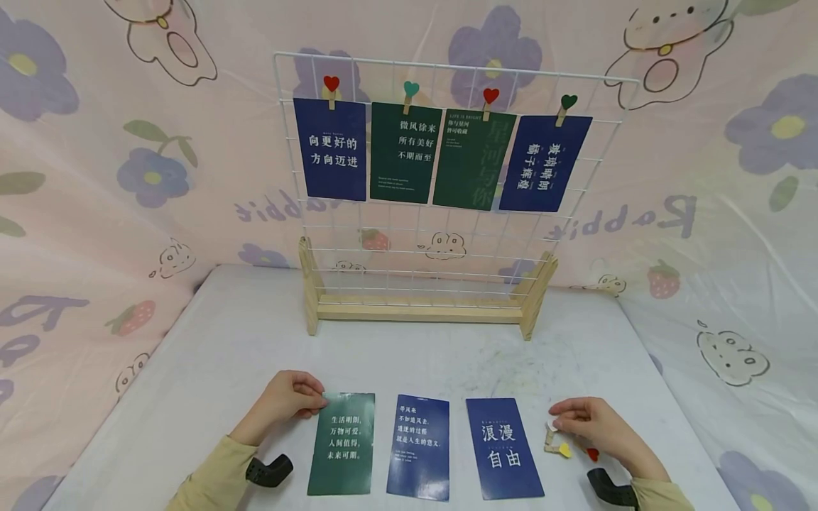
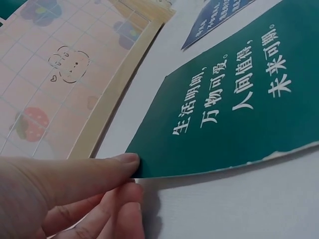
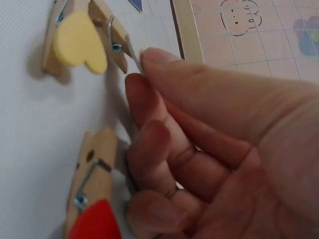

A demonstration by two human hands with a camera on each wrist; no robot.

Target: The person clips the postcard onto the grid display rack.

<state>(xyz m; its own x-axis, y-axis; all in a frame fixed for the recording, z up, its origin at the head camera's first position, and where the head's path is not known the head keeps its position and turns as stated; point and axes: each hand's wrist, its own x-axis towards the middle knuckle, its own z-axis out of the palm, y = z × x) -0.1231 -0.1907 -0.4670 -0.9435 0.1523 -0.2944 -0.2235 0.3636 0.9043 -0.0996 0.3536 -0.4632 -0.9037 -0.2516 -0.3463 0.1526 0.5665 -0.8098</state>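
Observation:
My left hand [image 1: 290, 397] pinches the upper left corner of a green card [image 1: 341, 443] with white writing; in the left wrist view the thumb [image 2: 107, 172] lies on top of that corner and the fingers are beneath. My right hand [image 1: 594, 422] pinches the thin pale edge of a small wooden clothespin [image 3: 110, 35] between thumb and forefinger. Beside it is a clothespin with a yellow heart [image 3: 79, 42]. Below the fingers lies another with a red heart [image 3: 97, 224]. Two blue cards, one in the middle [image 1: 418, 447] and one further right [image 1: 505, 447], lie between the hands.
Behind stands a white wire grid [image 1: 409, 238] on a wooden base [image 1: 418, 312]. Several cards hang from it in a row, including a blue card [image 1: 335, 177] at the left end, each under a heart clothespin. The white table [image 1: 255, 333] meets a patterned cloth backdrop [image 1: 224, 142].

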